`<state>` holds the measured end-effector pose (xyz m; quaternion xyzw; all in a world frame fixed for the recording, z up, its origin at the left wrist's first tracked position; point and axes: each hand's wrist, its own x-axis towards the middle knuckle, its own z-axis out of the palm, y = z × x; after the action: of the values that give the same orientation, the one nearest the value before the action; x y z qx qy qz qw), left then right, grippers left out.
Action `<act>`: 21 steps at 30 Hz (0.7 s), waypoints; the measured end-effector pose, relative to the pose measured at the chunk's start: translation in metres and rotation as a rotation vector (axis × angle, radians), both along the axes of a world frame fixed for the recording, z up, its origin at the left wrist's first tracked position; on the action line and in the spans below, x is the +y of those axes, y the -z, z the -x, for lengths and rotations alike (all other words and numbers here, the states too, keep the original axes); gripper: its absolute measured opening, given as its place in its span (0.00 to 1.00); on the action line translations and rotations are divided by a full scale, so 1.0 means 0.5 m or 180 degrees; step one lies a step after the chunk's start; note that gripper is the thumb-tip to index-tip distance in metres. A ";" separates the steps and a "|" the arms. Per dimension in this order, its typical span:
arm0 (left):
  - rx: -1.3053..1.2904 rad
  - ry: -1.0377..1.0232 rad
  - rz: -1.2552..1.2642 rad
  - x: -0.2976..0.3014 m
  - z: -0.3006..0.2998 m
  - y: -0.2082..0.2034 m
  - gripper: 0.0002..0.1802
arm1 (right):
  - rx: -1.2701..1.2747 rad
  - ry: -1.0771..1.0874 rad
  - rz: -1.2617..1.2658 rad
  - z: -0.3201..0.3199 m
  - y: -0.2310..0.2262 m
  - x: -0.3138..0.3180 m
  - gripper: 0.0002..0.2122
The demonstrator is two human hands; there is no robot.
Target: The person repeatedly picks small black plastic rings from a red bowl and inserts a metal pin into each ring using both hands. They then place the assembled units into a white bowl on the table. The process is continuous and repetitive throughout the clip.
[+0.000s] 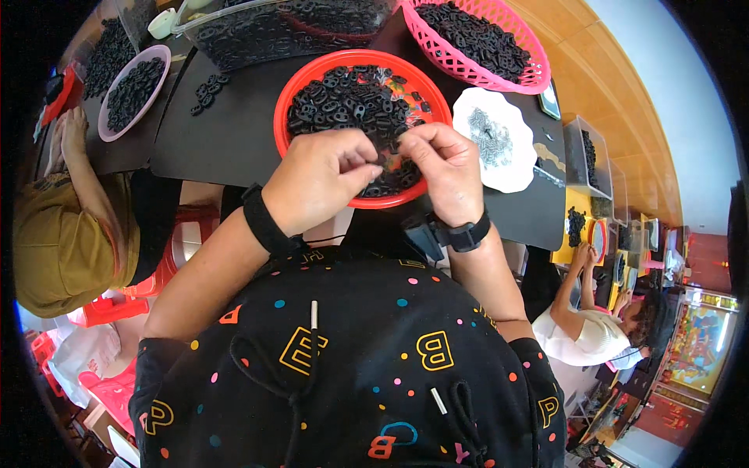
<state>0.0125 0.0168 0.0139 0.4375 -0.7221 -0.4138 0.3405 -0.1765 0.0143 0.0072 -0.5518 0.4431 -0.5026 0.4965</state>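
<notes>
Over the near part of a round red tray (285, 168), my left hand (320, 173) is closed with thumb and fingers curled together. Whatever it holds is too small or hidden to name. Close beside it, my right hand (446, 168) pinches with thumb and forefinger above the tray's right side; its contents cannot be made out either. Small black plastic pieces (339, 105) with holes lie heaped in the tray, mostly at its left and middle. To the right of my right hand, a white scalloped plate (511, 173) carries many thin, small metallic pieces (490, 140).
A pink openwork basket (538, 74) and a clear bin (289, 35) of black pieces stand behind the tray. At left, a pale bowl (162, 58) sits near another person's hands (72, 136). A co-worker (581, 327) sits at right. Several loose pieces (209, 93) lie on the dark table (234, 156).
</notes>
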 end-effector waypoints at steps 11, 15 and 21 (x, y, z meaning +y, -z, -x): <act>-0.1523 0.0097 0.1299 -0.020 -0.005 0.016 0.09 | 0.0005 0.0132 -0.0043 0.050 0.010 -0.001 0.03; -0.1452 -0.0172 0.1459 -0.041 -0.022 0.014 0.09 | 0.0040 0.0079 -0.0078 0.057 0.011 0.004 0.03; -0.1091 -0.0394 0.1399 -0.054 -0.031 0.004 0.11 | 0.0398 -0.0064 -0.0065 0.051 0.007 0.014 0.03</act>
<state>0.0281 -0.0100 0.0117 0.4600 -0.8134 -0.1458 0.3247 -0.2020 0.0211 0.0035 -0.5815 0.4728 -0.4576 0.4785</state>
